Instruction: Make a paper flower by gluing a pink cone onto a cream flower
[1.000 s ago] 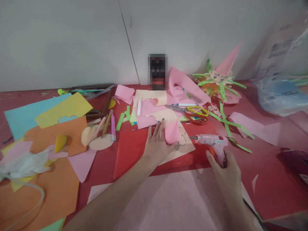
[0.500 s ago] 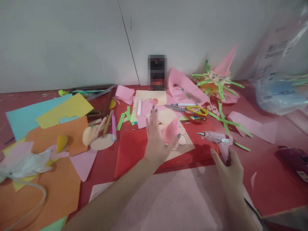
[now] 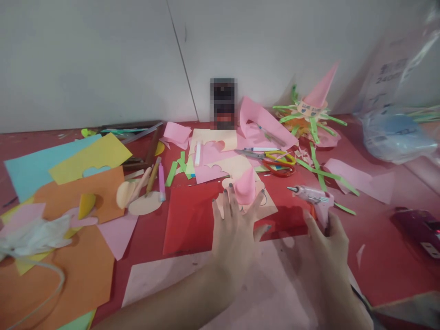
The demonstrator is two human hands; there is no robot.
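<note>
A small pink paper cone stands on a cream sheet with a drawn, scalloped outline, lying over red card. My left hand is spread just in front of the cone, its fingers lying on or just above the cream sheet; whether a fingertip touches the cone I cannot tell. My right hand is closed around the handle of a pink hot glue gun, whose metal nozzle points left toward the cone.
Scissors, markers and green paper strips lie behind. A finished-looking pink cone hat with green fringe stands at the back right. Coloured sheets cover the left side; a plastic bag and a maroon power strip are at the right.
My left hand has moved back toward me and down, from around the cone's left side to in front of it, uncovering the cone. The glue gun has shifted slightly right.
</note>
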